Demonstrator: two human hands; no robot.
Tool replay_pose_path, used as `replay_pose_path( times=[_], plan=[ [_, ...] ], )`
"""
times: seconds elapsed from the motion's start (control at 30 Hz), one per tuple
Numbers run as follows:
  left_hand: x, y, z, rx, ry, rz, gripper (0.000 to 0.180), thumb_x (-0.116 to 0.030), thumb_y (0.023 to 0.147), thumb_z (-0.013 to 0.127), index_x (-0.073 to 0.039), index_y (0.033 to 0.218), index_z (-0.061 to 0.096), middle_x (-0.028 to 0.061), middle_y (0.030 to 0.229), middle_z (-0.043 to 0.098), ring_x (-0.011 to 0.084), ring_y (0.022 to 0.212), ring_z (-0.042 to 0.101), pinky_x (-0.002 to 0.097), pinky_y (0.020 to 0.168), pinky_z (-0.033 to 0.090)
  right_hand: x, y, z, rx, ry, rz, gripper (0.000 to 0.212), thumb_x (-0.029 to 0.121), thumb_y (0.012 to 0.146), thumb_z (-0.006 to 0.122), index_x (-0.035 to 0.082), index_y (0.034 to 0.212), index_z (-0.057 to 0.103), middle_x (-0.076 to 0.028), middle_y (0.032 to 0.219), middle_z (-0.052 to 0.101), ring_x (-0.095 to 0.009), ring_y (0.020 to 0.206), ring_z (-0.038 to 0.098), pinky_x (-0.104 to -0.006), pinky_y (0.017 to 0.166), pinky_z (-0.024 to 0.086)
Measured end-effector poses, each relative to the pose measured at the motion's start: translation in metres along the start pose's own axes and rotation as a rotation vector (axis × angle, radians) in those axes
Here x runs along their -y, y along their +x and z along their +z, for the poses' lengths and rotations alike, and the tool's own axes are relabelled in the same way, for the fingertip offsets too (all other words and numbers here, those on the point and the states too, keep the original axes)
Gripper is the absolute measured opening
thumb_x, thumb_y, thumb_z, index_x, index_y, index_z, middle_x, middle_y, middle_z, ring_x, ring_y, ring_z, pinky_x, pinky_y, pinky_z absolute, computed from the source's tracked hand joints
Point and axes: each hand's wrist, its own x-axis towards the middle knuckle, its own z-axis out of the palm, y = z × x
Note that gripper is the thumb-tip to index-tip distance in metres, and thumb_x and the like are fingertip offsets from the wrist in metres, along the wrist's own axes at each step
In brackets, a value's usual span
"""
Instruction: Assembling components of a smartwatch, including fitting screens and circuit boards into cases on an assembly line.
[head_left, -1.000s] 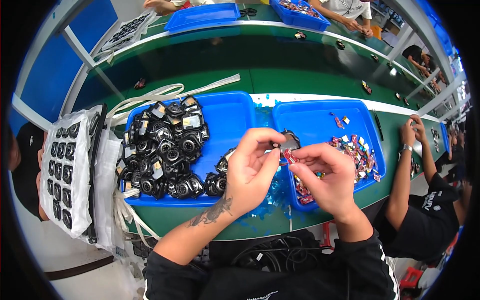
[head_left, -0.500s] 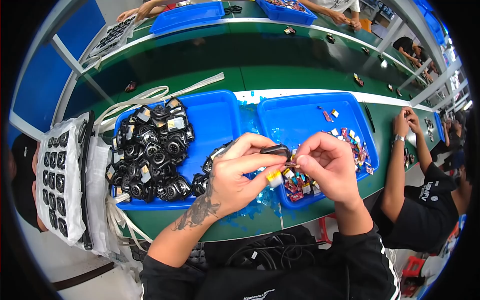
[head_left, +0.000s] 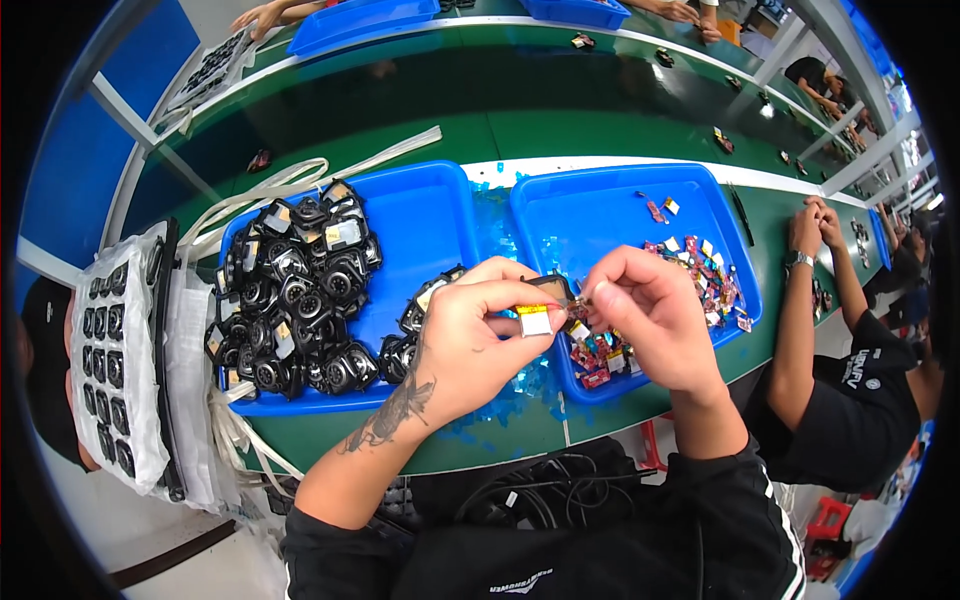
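My left hand point(head_left: 465, 340) is closed around a black smartwatch case point(head_left: 550, 288), tilted so that its light brownish face shows. A small silver battery point(head_left: 536, 322) with a yellow taped end lies against the left fingers, below the case. At the case's right edge, the thumb and forefinger of my right hand point(head_left: 655, 318) pinch a small circuit board point(head_left: 577, 304), mostly hidden by the fingertips. Behind my left hand, a blue tray point(head_left: 425, 215) holds a heap of black watch cases point(head_left: 305, 300). Another blue tray point(head_left: 580, 200), beyond my right hand, contains loose red circuit boards with batteries point(head_left: 715, 280).
Blue film scraps point(head_left: 495, 235) litter the green bench between the trays. A dark thin tool point(head_left: 741, 215) lies beside the right tray. White straps point(head_left: 300, 180) and a padded tray of watch cases point(head_left: 115, 360) are at left. A co-worker's hands point(head_left: 815, 222) work at right.
The watch case has tipped from edge-on so its face shows. The battery, blurred before, is now sharp and a little higher and to the left. Both hands stay close together.
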Motion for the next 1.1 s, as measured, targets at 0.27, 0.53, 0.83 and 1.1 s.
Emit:
replay_pose_path(
  times=[0.27, 0.53, 0.83, 1.1],
  plan=[
    [0.004, 0.003, 0.001, 0.003, -0.087, 0.066, 0.032, 0.006, 0.085, 0.064, 0.003, 0.117, 0.065, 0.0104, 0.114, 0.057, 0.0186, 0.105, 0.063, 0.029, 0.088, 0.058, -0.009, 0.0, 0.017, -0.235, -0.193, -0.176, 0.025, -0.005, 0.084, 0.069, 0.0, 0.106, 0.058, -0.001, 0.085, 0.06, -0.003, 0.073, 0.056, -0.015, 0.061, 0.045],
    [0.011, 0.002, 0.007, 0.001, -0.256, 0.052, 0.05, 0.012, 0.088, 0.055, 0.002, 0.137, 0.049, 0.0115, 0.131, 0.054, 0.0191, 0.114, 0.06, 0.0288, 0.097, 0.051, -0.017, 0.001, 0.024, -0.365, -0.113, -0.259, 0.021, -0.005, 0.083, 0.07, 0.001, 0.096, 0.055, -0.002, 0.085, 0.06, 0.0, 0.064, 0.05, -0.0152, 0.055, 0.039],
    [0.005, 0.002, 0.008, -0.052, -0.388, 0.016, 0.066, 0.012, 0.086, 0.058, 0.0, 0.146, 0.032, 0.0184, 0.129, 0.056, 0.0215, 0.113, 0.061, 0.0311, 0.095, 0.052, -0.02, 0.001, 0.026, -0.394, -0.221, -0.317, 0.023, -0.005, 0.083, 0.07, 0.002, 0.096, 0.053, -0.002, 0.083, 0.059, 0.001, 0.059, 0.044, -0.0156, 0.053, 0.035],
    [0.004, 0.0, 0.01, -0.093, -0.375, -0.007, 0.066, 0.011, 0.084, 0.062, 0.002, 0.142, 0.033, 0.0195, 0.122, 0.059, 0.0231, 0.107, 0.064, 0.0339, 0.094, 0.054, -0.022, 0.003, 0.02, -0.338, -0.323, -0.285, 0.03, -0.003, 0.082, 0.071, 0.002, 0.105, 0.052, -0.002, 0.085, 0.058, -0.003, 0.07, 0.051, -0.017, 0.056, 0.041]
  ],
)
